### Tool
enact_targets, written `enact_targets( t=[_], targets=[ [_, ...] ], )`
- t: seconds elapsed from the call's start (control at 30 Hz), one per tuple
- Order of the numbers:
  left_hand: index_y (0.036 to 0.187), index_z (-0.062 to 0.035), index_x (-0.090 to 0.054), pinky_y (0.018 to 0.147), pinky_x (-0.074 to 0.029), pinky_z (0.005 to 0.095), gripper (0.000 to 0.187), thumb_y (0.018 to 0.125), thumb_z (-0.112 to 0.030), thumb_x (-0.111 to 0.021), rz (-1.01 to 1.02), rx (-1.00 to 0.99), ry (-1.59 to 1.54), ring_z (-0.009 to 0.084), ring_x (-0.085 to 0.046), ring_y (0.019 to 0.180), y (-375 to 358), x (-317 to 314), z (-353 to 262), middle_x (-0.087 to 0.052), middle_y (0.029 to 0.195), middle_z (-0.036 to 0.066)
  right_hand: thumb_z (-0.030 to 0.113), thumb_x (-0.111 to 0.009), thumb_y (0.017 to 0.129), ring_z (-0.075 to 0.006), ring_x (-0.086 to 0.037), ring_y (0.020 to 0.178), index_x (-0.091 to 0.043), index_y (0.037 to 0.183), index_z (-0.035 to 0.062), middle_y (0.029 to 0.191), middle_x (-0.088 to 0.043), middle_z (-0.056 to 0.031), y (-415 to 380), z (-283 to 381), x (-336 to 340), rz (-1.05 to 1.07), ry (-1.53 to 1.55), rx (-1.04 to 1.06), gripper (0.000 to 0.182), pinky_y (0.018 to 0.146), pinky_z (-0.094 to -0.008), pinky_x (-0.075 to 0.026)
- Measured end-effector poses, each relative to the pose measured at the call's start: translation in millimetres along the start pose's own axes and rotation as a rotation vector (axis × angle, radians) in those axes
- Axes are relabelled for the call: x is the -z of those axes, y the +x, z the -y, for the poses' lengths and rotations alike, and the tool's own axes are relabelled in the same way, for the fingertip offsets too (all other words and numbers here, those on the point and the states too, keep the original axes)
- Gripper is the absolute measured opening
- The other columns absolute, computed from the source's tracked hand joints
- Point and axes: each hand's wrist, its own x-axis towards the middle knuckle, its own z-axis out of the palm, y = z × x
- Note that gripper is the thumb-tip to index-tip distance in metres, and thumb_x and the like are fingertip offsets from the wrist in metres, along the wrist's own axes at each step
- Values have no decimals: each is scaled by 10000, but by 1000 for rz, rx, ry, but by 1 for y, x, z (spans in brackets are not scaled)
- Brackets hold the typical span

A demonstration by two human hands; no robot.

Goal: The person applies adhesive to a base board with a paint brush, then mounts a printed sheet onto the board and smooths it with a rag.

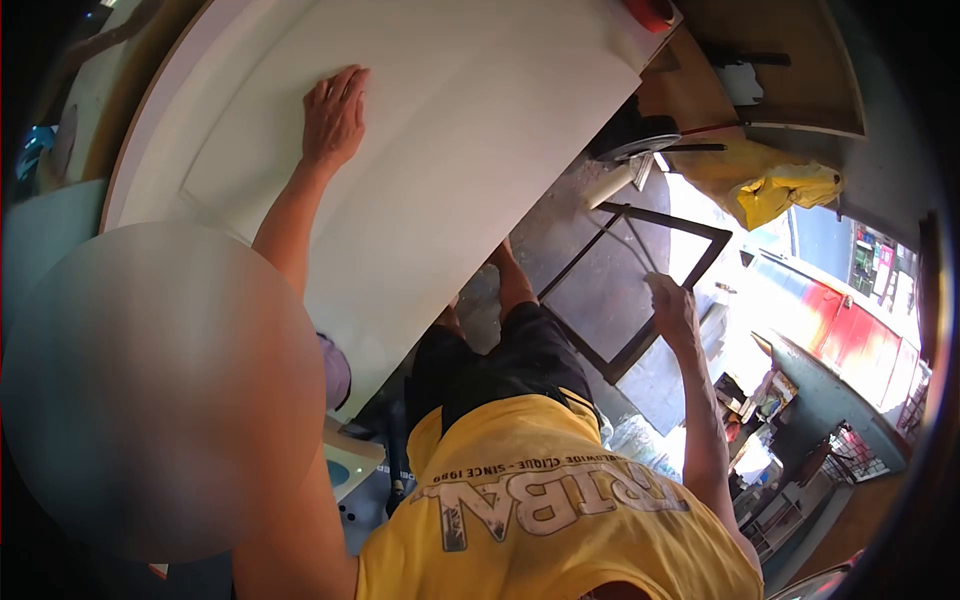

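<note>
My left hand [335,120] lies on a large pale panel [480,120], its fingers stretched out and close together, with nothing held in them. A blurred round patch covers part of the arm behind it. My right hand [672,305] is off to the other side, beside a dark rectangular frame [715,255]. Its fingers are curled. A thin greyish rod [640,245] runs up to these fingers, but I cannot tell what is held. A pale cylinder [608,187] shows near the rod's far end.
A red roll [650,14] rests at the panel's far corner. Yellow cloth or plastic [790,190] hangs on the right, beside a bright opening. Below it stand cluttered shelves [770,400]. A round dark object [635,137] lies beyond the panel's edge, and a purple rounded item [335,370] sits near its lower end.
</note>
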Motion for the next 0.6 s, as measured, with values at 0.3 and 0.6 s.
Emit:
enact_targets(
  t=[0.3, 0.6],
  targets=[
    [1457, -192, -524, 1102, -422, 463, 464, 1003, -170, -620, 21, 72, -113, 261, -546, 1274, 1, 1, 9, -586, 1437, -1, 202, -612, 1025, -436, -708, 803, -717, 1147, 77, 857, -717, -240, 6, 146, -49, -60, 165, 186, 204, 706, -497, -543],
    [1410, -245, -568, 1064, -430, 455, 399, 1019, -168, -587, -68, 23, -158, 273, -574, 1234, 0, -19, 20, -620, 1410, -29, 263, -570, 1029, -478, -680, 879, -721, 1103, 95, 918, -717, -235, 30, 155, -91, -2, 89, 260, 237, 786, -566, -534]
  ],
)
